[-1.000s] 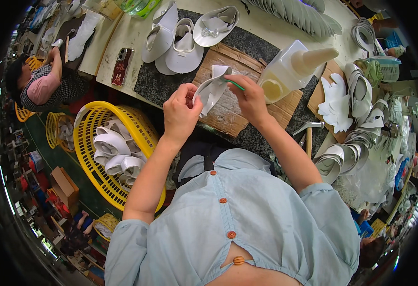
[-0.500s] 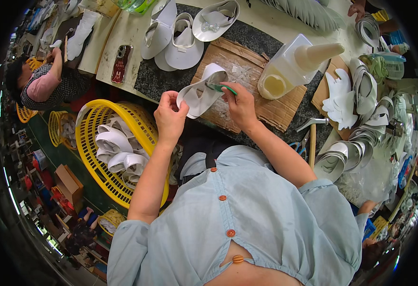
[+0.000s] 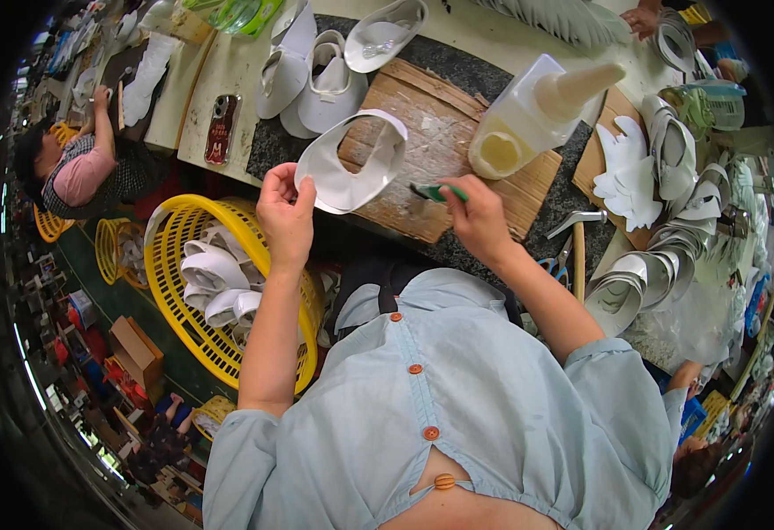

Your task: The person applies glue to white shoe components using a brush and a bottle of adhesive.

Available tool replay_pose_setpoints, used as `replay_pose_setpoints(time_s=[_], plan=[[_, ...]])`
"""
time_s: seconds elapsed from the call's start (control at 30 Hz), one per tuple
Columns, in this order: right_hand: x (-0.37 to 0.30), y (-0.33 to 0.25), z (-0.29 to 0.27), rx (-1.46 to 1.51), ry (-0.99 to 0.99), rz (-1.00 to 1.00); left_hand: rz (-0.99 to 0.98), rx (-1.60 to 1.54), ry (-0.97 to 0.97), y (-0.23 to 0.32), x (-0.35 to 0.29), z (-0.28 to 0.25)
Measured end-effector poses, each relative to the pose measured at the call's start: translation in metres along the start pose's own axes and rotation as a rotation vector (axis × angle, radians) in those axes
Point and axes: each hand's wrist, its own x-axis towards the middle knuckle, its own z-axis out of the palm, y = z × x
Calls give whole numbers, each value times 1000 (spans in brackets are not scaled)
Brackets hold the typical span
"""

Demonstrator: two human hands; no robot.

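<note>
My left hand (image 3: 286, 210) pinches the edge of a white shoe upper (image 3: 351, 193), a curved band with its opening showing, held up over the near left part of a glue-smeared cardboard sheet (image 3: 418, 102). In my right hand (image 3: 479, 221) is a small green-handled brush (image 3: 431, 192), its dark tip pointing left, apart from the upper and above the cardboard. Right of the cardboard's middle stands a translucent squeeze bottle (image 3: 517, 115) of yellowish glue with a long nozzle. Several finished-looking white uppers (image 3: 332, 99) rest on the dark mat beyond my left hand.
A yellow basket (image 3: 159, 300) of white uppers stands left of my arm. A hammer (image 3: 579, 265) and scissors (image 3: 558, 263) lie at right, near stacked white pieces (image 3: 618, 287) and flat cutouts (image 3: 627, 172). A phone (image 3: 221, 131) lies at left; another person (image 3: 82, 172) works beyond.
The brush has come away from the upper, to the right and toward me. My left hand has moved a little left, turning the upper so its opening shows wider.
</note>
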Motion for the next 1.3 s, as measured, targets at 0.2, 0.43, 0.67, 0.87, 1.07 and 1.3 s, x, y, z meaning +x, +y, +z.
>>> replay_pose_setpoints(time_s=[0.2,0.43,0.67,0.87,1.07,1.3], plan=[[-5,15,6,-119,-44,-69,92,19,-14,40,15,0],[-3,-24,-52,493,359,329,-120,-407,-182,88,24,-25],[-7,-11,-57,527,293,306,-553,-869,-381,22,15,-7],[-13,12,-13,661,124,385,-803,-826,-241,-64,-6,3],[-9,19,7,363,121,348,-837,-787,-174,-67,-12,6],[5,-6,-52,330,594,166,-451,-676,-204,11,-16,8]])
